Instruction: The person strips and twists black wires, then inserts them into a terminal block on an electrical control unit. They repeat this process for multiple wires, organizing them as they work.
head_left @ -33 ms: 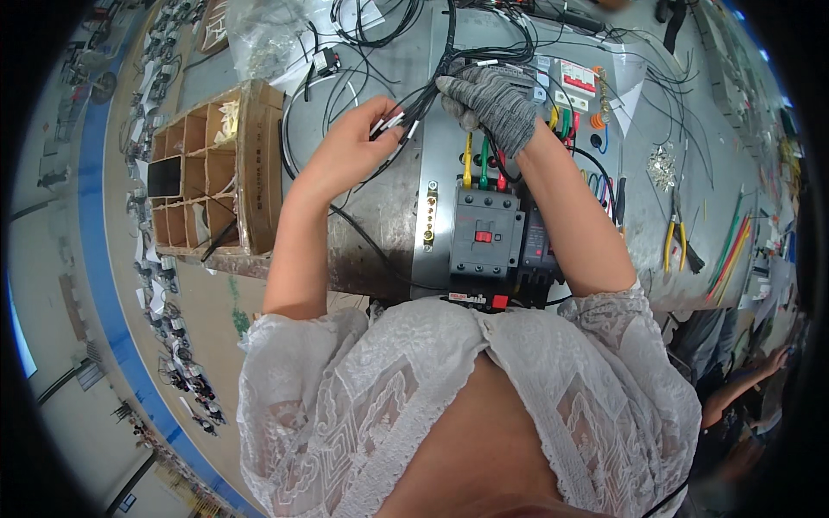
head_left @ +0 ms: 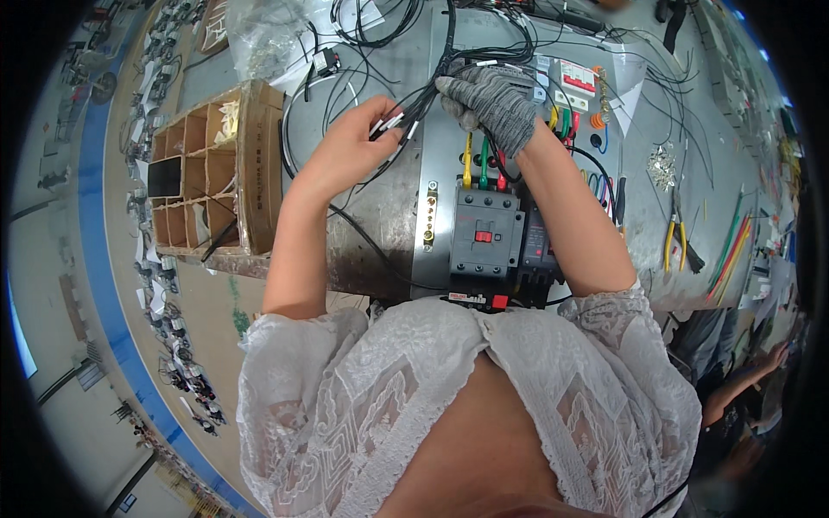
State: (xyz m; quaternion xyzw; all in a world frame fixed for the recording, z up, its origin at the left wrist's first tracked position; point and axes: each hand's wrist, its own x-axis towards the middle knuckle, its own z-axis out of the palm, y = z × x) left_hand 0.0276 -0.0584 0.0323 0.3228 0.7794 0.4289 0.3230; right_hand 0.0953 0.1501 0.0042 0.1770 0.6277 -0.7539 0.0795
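A bundle of thin black wires (head_left: pixel 422 107) comes down from the top of the metal panel, and several wire ends carry white sleeves. My bare left hand (head_left: pixel 361 145) is closed on these sleeved ends. My right hand (head_left: pixel 492 104), in a grey knit glove, grips the bundle higher up, with its thumb against the wires; its other fingers are partly hidden. Below the hands, a dark grey contactor (head_left: pixel 485 233) with a red centre piece is mounted on the panel. Yellow, green and red leads (head_left: pixel 484 166) rise from its top. A dark circuit breaker (head_left: pixel 539 237) stands beside it.
To the left is a divided cardboard box (head_left: pixel 261 164) with small parts. Yellow-handled pliers (head_left: pixel 674 242), a pile of small metal terminals (head_left: pixel 662 168) and coloured tubes (head_left: pixel 731 255) lie on the right. A white breaker (head_left: pixel 575 83) sits behind my right hand. Another person's arm (head_left: pixel 747 380) shows at lower right.
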